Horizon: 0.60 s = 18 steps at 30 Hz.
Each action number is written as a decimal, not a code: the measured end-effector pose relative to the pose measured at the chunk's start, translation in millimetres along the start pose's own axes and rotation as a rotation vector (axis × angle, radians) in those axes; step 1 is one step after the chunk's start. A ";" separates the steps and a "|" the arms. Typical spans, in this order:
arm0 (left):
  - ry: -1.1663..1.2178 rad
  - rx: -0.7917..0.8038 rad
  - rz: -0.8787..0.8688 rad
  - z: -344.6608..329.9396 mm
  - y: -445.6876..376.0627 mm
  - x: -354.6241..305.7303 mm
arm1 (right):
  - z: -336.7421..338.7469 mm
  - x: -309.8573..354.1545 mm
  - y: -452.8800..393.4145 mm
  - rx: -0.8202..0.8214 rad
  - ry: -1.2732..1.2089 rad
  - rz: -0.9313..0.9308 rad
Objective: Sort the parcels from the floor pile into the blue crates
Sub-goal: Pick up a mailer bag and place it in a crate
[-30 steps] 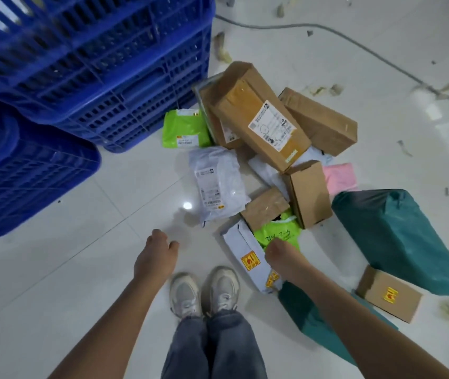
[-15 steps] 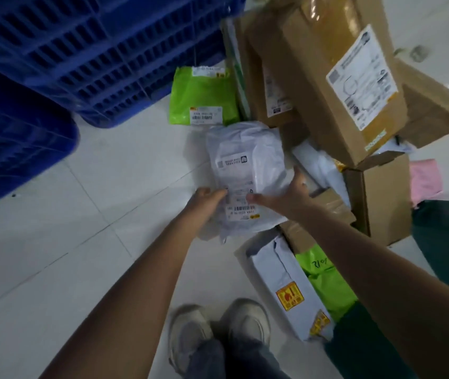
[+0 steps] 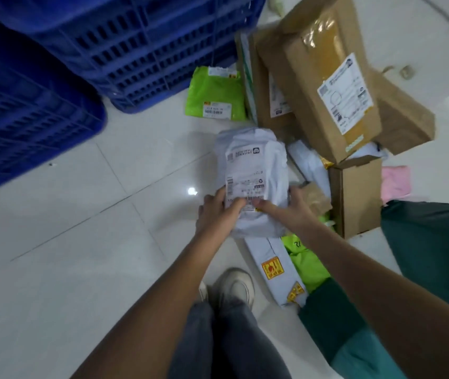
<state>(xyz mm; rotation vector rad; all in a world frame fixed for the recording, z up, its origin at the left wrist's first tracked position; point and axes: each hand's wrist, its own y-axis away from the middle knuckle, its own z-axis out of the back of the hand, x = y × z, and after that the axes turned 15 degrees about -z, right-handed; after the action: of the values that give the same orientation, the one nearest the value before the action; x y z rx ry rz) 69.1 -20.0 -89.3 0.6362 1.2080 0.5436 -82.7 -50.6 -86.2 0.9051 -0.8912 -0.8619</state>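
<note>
A soft white poly-bag parcel (image 3: 253, 160) with a printed label and barcode sits at the near left edge of the floor pile. My left hand (image 3: 216, 212) grips its near left side, thumb on the label. My right hand (image 3: 291, 209) holds its near right side, fingers around the edge. Whether the parcel is off the tiles I cannot tell. Two blue slatted crates stand to the left: a large one (image 3: 141, 47) at the back and a second (image 3: 26, 127) at the far left edge.
The pile holds a long brown box (image 3: 335, 86), a green mailer (image 3: 215, 97), a small open carton (image 3: 357, 195), a white box with orange stickers (image 3: 275, 269), a pink mailer (image 3: 395, 181) and dark green bags (image 3: 431, 242). My shoes (image 3: 231, 288) stand on white tiles.
My view has dropped closer to the pile. Both hands went from hanging free to closing on the white parcel, and their grip has tightened since half a second ago.
</note>
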 end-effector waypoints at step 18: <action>0.496 -0.191 -0.180 165.1 350.8 -236.3 | 71.8 58.8 414.4 0.308 -0.404 0.188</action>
<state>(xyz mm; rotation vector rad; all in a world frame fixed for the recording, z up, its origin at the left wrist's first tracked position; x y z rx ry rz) 147.3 40.1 353.9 0.2279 1.6360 0.6771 -29.7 26.8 328.0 0.9057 -1.4669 -0.7670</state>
